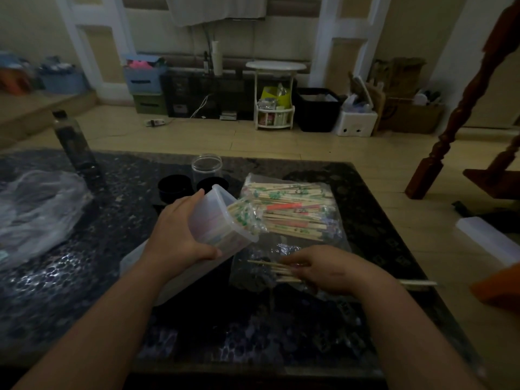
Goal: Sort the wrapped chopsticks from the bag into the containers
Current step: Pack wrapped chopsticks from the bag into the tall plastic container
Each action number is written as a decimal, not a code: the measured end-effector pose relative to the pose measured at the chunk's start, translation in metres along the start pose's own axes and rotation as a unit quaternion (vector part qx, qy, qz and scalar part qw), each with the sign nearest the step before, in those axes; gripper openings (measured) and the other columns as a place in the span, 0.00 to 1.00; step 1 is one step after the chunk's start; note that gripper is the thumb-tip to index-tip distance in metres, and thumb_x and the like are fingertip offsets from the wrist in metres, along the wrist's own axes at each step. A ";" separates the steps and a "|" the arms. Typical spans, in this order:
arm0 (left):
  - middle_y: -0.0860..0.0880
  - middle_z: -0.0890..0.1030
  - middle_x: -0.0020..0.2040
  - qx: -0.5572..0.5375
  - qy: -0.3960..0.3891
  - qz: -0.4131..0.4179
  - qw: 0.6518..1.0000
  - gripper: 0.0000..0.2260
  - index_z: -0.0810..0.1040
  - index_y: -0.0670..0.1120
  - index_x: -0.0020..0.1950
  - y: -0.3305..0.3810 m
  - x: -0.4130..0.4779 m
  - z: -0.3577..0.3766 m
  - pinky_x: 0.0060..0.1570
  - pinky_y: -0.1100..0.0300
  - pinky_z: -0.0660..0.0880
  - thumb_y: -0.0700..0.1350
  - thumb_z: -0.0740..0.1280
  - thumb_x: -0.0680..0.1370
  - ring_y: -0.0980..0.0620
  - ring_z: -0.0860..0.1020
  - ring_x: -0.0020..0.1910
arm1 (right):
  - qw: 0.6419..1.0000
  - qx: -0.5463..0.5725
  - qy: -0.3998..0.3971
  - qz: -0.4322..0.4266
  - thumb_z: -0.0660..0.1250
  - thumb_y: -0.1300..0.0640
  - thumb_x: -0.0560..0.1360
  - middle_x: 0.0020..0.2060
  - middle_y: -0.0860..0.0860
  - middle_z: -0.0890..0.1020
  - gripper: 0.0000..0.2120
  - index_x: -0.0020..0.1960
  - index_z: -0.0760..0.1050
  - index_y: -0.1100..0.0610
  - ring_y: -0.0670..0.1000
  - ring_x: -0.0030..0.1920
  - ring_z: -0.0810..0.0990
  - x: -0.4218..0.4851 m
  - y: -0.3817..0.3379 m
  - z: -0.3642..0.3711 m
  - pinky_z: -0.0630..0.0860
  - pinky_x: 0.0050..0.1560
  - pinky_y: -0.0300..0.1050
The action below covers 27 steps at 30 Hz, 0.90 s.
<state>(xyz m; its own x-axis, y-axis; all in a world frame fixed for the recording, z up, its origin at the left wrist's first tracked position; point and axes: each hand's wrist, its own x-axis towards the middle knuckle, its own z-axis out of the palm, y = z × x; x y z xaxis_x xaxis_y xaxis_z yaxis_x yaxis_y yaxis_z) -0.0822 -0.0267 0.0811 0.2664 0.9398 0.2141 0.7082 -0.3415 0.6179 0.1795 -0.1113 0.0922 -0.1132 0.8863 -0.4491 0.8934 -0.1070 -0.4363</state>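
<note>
Over the dark bench (84,277), left hand (180,235) grips a tilted translucent container (216,220) holding wrapped chopsticks (242,212); right hand (332,268) pinches several chopsticks (270,267) beside the bag (292,209).

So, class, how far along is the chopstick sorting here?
Done: some chopsticks sit in the tilted container the left hand holds. In hand: the right hand grips a few sticks. Left: a big pile beyond, and the jar looks empty.
</note>
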 end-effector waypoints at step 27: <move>0.51 0.65 0.73 0.026 -0.030 0.055 0.998 0.59 0.61 0.52 0.78 0.004 -0.004 0.003 0.62 0.62 0.57 0.65 0.68 0.46 0.52 0.62 0.70 | 0.749 0.086 0.618 -0.225 0.59 0.44 0.80 0.43 0.48 0.74 0.20 0.45 0.82 0.58 0.43 0.39 0.74 0.006 -0.031 0.003 0.74 0.36 0.37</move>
<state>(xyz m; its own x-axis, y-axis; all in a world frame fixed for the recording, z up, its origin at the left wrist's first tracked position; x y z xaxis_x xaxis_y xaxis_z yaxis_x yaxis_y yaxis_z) -0.0780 -0.0321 0.0804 0.3810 0.8951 0.2316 0.7056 -0.4434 0.5527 0.1496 -0.1040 0.1012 0.1965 0.5790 0.7913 0.8048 0.3657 -0.4675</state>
